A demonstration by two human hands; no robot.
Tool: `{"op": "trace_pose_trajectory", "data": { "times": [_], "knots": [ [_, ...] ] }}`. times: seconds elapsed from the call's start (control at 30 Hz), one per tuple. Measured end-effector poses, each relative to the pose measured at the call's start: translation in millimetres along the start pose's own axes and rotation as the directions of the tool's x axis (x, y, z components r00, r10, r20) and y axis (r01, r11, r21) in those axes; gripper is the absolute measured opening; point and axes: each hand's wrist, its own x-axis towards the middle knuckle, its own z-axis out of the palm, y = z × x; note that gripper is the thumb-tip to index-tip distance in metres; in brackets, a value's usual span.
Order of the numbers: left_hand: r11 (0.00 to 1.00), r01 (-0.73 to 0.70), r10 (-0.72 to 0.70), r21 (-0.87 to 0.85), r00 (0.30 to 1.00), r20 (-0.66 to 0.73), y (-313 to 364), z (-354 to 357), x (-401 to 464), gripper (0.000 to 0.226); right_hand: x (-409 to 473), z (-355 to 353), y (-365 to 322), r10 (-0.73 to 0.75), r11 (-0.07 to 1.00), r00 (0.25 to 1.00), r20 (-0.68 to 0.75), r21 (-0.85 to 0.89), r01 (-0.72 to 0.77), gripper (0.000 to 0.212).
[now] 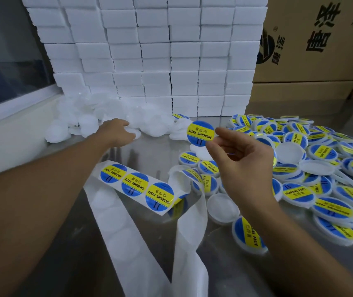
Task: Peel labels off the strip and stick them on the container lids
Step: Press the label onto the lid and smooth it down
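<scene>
A: On the left, what is the left hand (116, 130) doing?
B: It reaches into the heap of plain white lids (107, 116); its fingertips are buried there, so I cannot tell whether it grips one.
A: And the strip (137, 185)?
B: It lies on the table (235, 275), three labels showing, its far end curling out of sight.
A: The right hand (242, 159)?
B: It pinches one peeled label (200, 133) by the edge, held up in the air.
A: Further right?
B: Labelled lids (321, 159) piled, cut off by the frame.
</scene>
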Motion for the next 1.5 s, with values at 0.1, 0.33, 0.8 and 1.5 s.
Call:
{"op": "trace_pose_trajectory", "data": {
  "times": [0.1,0.33,0.8,1.5],
  "knots": [
    [1.000,0.003,-0.003,0.006,0.999,0.040,0,9,11,0.059,2,-1,2,-0.032,0.999,0.999,-0.012,-0.008,0.032,0.025],
    [0.995,0.021,-0.034,-0.102,0.990,-0.134,0,22,16,0.027,4,-3,5,-0.001,1.000,1.000,-0.018,0.010,0.001,0.016],
    [0.905,-0.388,0.289,-0.174,0.861,-0.420,39,10,-86,0.051,-1,-4,-4,0.151,0.984,0.988,0.044,0.090,-0.154,0.025],
    [0.513,-0.429,0.168,-0.744,0.899,-0.404,55,18,-204,0.056,-15,9,-14,0.183,0.946,0.939,0.292,0.206,-0.249,0.047]
  ]
}}
